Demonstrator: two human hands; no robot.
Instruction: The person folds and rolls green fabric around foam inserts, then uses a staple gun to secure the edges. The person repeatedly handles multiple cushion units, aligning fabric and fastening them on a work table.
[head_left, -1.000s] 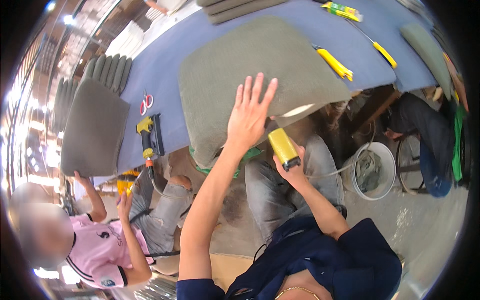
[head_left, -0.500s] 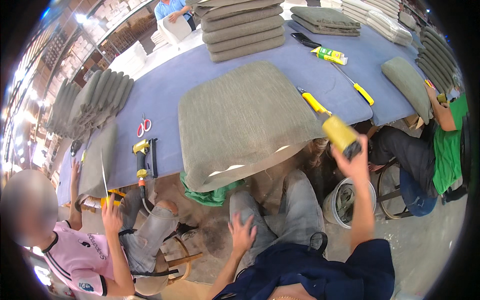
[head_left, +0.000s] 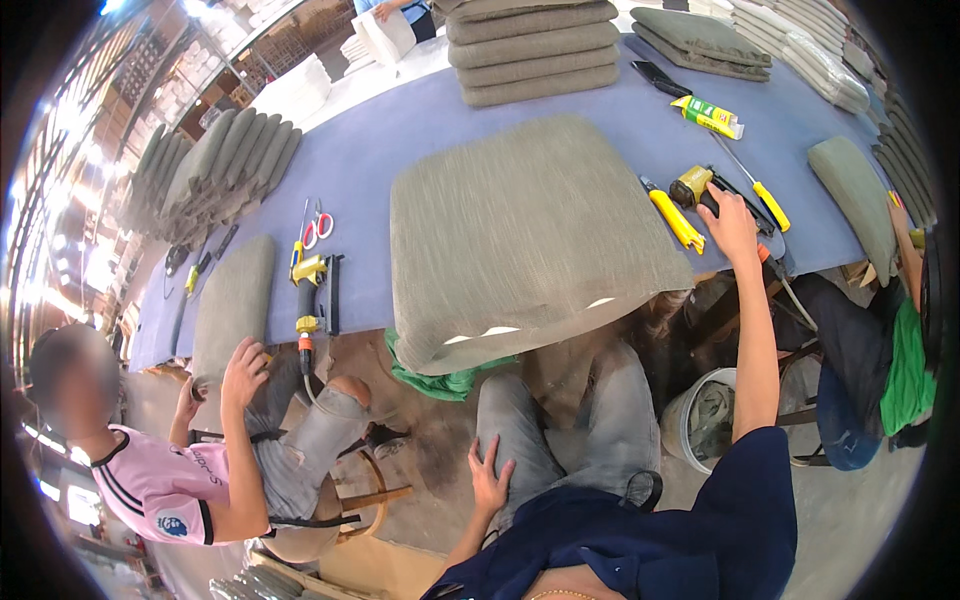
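Observation:
My right hand [head_left: 732, 228] is at the tabletop, its fingers around the dark handle of a yellow-and-black staple gun [head_left: 692, 186]. An orange fitting and a hose trail from the gun over the table's edge. Spread fingers of my left hand [head_left: 490, 476] rest on my left thigh, holding nothing. Before me lies a grey-green fabric-covered cushion [head_left: 535, 225], its front overhanging the edge, with white showing along its lower side. Between cushion and staple gun lies a yellow-handled cutting tool [head_left: 676, 218]. A yellow-handled screwdriver [head_left: 770, 205] is just beyond the gun.
Stacked cushions [head_left: 535, 50] stand at the back. Left lie red-handled scissors [head_left: 318, 228] and another staple gun [head_left: 316, 290]. A co-worker in pink [head_left: 170, 485] handles a cushion there; another in green sits right. A bucket [head_left: 700, 420] stands by my right leg.
My right hand has brought the staple gun from the air beyond my knees onto the table. The left co-worker's yellow-handled tool now lies by the scissors. My view has shifted.

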